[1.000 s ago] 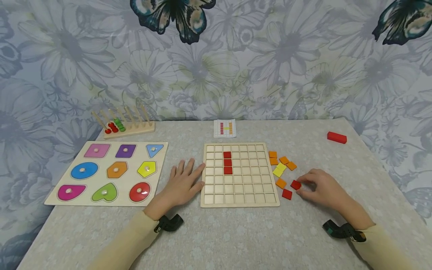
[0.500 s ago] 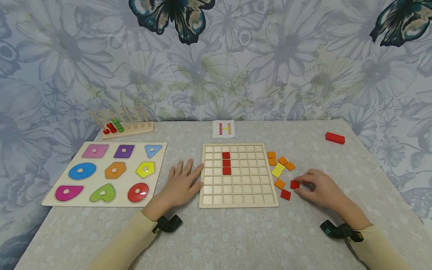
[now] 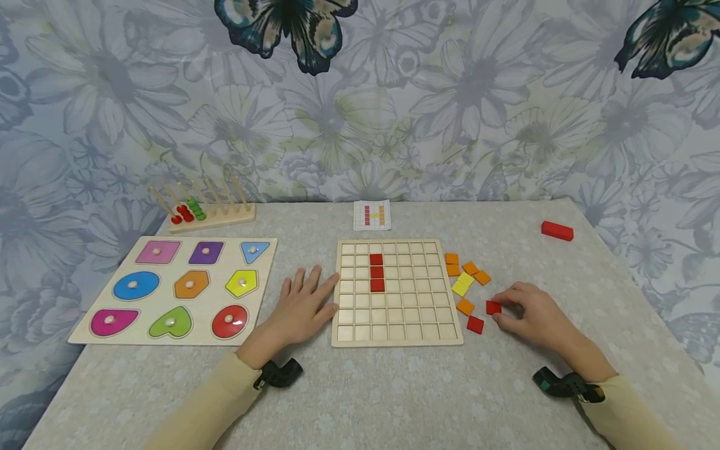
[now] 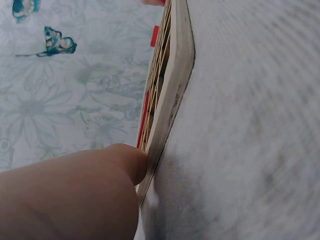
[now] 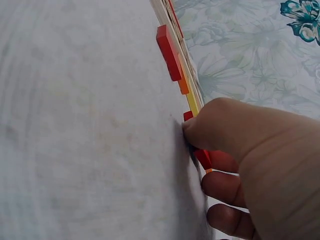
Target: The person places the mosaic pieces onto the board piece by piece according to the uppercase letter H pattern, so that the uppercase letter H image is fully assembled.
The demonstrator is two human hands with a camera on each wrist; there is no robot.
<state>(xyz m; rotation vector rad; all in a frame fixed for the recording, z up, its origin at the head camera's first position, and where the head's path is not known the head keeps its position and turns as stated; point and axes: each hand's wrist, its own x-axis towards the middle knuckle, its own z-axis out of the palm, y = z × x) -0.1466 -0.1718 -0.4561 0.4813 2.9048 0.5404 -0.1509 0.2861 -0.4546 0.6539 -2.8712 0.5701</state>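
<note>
My right hand [image 3: 531, 315] pinches a small red square tile [image 3: 493, 307] between thumb and fingers, low over the table right of the wooden grid board [image 3: 416, 315]. In the right wrist view the thumb and fingers of my right hand [image 5: 260, 145] partly cover the tile. A second red tile [image 3: 475, 324] lies just in front of it. My left hand [image 3: 304, 306] rests flat with fingers spread, its thumb and index fingertips at the board's left edge. The left wrist view shows the thumb [image 4: 125, 162] against the board's side. A column of three red tiles [image 3: 377, 272] sits in the grid.
Orange tiles [image 3: 482, 277] and yellow tiles [image 3: 462, 285] lie along the board's right side. A pattern card [image 3: 372, 215] stands behind the board. Left are a knobbed shape puzzle [image 3: 208, 312] and a peg stand with beads [image 3: 225, 216]. A red block [image 3: 557, 230] lies back right.
The pinched red tile has turned slightly in my right fingers and shifted a little. Both hands stay almost in place. The head view has moved slightly.
</note>
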